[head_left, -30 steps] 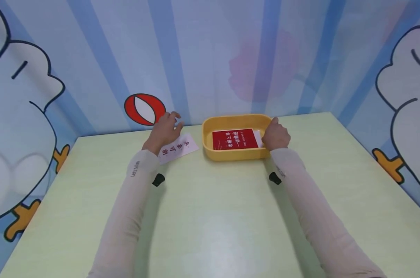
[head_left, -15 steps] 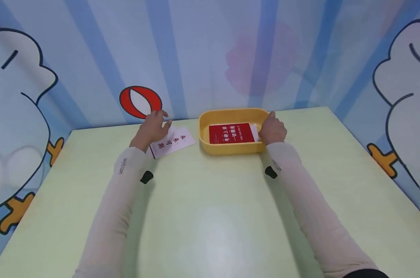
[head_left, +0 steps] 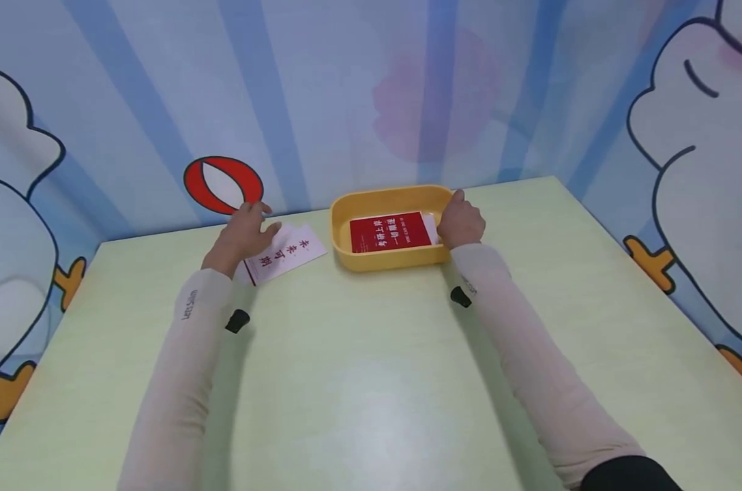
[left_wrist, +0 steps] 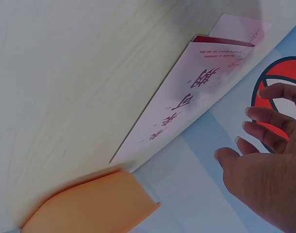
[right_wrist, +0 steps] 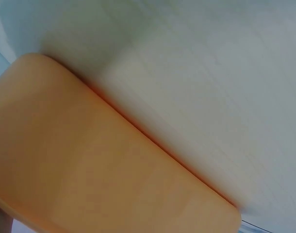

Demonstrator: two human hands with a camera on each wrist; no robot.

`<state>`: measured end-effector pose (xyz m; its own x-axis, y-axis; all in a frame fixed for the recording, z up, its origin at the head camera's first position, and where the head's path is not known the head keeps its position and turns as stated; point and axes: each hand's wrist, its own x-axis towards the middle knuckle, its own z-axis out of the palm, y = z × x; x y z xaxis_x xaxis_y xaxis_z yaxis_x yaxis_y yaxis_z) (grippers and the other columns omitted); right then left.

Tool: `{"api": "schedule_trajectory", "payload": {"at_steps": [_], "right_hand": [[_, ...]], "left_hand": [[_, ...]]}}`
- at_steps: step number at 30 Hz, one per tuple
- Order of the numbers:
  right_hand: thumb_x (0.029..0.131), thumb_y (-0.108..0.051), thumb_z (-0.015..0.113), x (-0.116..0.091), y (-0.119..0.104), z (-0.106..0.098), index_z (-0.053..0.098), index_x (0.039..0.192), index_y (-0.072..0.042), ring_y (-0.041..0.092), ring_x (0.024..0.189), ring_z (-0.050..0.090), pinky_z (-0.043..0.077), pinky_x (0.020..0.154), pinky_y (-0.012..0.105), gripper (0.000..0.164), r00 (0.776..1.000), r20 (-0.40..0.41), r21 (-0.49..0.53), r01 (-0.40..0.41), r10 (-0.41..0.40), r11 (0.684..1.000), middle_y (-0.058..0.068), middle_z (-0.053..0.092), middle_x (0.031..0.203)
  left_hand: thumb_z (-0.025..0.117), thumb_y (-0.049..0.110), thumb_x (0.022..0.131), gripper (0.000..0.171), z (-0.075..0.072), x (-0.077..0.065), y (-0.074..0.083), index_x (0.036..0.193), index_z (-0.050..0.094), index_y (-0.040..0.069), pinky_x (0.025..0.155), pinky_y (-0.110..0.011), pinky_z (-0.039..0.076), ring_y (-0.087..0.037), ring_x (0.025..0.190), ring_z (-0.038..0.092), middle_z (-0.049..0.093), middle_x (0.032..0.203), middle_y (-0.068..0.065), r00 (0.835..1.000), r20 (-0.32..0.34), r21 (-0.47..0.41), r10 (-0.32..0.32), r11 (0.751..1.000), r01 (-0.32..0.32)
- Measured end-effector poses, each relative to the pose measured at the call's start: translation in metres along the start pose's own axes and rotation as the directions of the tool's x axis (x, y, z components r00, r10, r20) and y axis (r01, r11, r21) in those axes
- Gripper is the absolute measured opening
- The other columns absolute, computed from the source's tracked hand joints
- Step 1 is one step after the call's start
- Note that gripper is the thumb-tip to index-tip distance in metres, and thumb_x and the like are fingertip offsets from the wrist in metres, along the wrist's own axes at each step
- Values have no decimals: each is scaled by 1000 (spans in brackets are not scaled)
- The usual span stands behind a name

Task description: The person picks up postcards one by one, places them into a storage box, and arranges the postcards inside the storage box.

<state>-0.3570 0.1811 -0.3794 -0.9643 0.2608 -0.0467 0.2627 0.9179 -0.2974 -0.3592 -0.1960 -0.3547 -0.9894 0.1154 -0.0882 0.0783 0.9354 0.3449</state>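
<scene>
My left hand [head_left: 242,239] hovers over the left part of a pale pink booklet [head_left: 288,254], its fingers apart and loosely bent around nothing. In the left wrist view, dark red characters and a red edge show on the booklet [left_wrist: 182,92], with another pale pink piece [left_wrist: 235,29] sticking out from under it. Beside it stands a yellow plastic tray [head_left: 389,260], whose right rim my right hand [head_left: 461,221] grips. Inside the tray lies a red booklet [head_left: 389,233] with white characters, over a whitish piece [head_left: 432,228]. The right wrist view shows mostly the tray's side [right_wrist: 104,160].
The pale green tabletop [head_left: 346,368] meets a blue striped backdrop [head_left: 328,88] just behind the tray. A red and white ball [head_left: 202,184] is printed there, and cartoon figures flank both sides. Black wrist mounts [head_left: 238,320] hang under the sleeves.
My left hand has drawn back to the left, uncovering more of the pale pink booklet. My right hand stays on the tray's rim. The head view has shifted slightly to the right.
</scene>
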Motion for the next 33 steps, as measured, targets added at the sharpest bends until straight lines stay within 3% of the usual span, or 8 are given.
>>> {"api": "schedule_trajectory", "payload": {"at_steps": [14, 23, 33], "right_hand": [[94, -19, 54, 3, -1, 2, 29, 139, 2, 32, 93, 68, 58, 81, 46, 56, 1000, 23, 0, -12, 12, 1000, 20, 65, 109], [94, -19, 55, 4, 2, 0, 33, 133, 2, 34, 96, 68, 57, 84, 48, 49, 1000, 25, 6, -16, 16, 1000, 21, 65, 110], [94, -19, 55, 0, 0, -1, 31, 135, 2, 34, 99, 67, 57, 85, 47, 52, 999, 48, 9, -19, 19, 1000, 21, 63, 112]], "left_hand": [[58, 31, 97, 56, -6, -9, -7, 141, 38, 3, 107, -59, 40, -38, 127, 38, 37, 141, -24, 997, 74, 24, 10, 1000, -12], [57, 33, 98, 57, 0, -4, -12, 142, 38, 3, 109, -59, 38, -39, 131, 33, 33, 145, -26, 994, 112, 36, -3, 999, -1], [58, 43, 95, 60, 8, -8, -16, 138, 38, 5, 104, -61, 41, -41, 127, 32, 33, 140, -26, 980, 175, 41, -99, 995, 93]]}}
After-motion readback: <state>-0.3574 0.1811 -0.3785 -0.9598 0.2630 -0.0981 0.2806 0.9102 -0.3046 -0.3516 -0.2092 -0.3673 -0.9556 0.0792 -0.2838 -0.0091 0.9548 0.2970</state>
